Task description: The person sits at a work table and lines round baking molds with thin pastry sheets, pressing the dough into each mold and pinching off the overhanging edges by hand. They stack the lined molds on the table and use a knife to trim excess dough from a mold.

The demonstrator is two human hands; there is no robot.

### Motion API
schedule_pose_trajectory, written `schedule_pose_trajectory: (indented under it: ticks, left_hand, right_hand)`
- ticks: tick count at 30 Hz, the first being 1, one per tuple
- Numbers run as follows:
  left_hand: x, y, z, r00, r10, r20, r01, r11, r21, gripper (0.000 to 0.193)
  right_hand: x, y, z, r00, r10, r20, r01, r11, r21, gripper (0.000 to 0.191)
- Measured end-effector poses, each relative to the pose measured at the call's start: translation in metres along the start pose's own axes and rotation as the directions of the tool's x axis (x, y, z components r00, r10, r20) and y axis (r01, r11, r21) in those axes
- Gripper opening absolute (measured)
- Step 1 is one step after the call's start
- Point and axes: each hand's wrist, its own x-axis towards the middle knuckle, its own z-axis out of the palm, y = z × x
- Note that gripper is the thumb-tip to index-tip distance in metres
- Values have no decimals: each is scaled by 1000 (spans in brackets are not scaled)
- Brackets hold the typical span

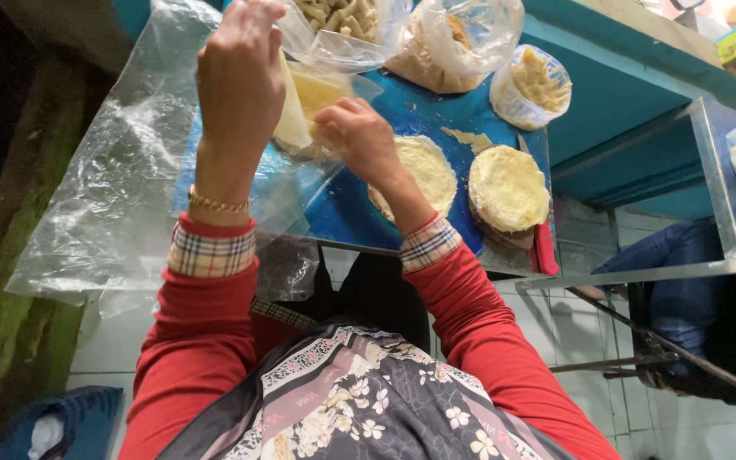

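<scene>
My left hand (240,81) is raised above the blue table (436,106), its fingers pinched on the top edge of a clear plastic bag (296,183). Pale yellow flat pieces (313,98) sit inside that bag. My right hand (359,136) reaches into the bag's mouth and touches those pieces. Just right of my right wrist lies a round stack of thin pale wrappers (426,170). A second, thicker round stack (508,187) rests near the table's right edge.
A large clear plastic sheet (104,196) hangs off the table's left side. Bags of fried snacks (342,25), crumbs (453,43) and yellow strips (534,81) stand at the back. A metal frame (717,196) and a person's blue trouser leg (675,255) are on the right.
</scene>
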Motion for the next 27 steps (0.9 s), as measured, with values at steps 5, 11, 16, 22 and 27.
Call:
schedule_pose_trajectory:
  ticks: [5, 11, 16, 22, 27]
  left_hand:
    - [25, -8, 22, 998, 18, 62, -34, 966, 258, 1]
    - [-7, 33, 85, 924, 357, 139, -379, 902, 204, 34]
    - [-67, 85, 118, 890, 374, 261, -382, 924, -21, 32]
    - [-60, 115, 150, 871, 336, 358, -312, 942, -125, 17]
    - [-107, 134, 123, 762, 363, 535, -167, 910, -379, 31]
  right_hand:
    - [-1, 40, -11, 946, 321, 53, -298, 787, 540, 11]
    - [-55, 73, -83, 738, 675, -4, -308, 340, 889, 15]
    - [-113, 86, -124, 681, 690, -246, -256, 539, 802, 13]
    - [-129, 96, -165, 616, 770, -165, 2, 208, 978, 15]
    - [-136, 89, -174, 583, 811, -38, 48, 12, 999, 27]
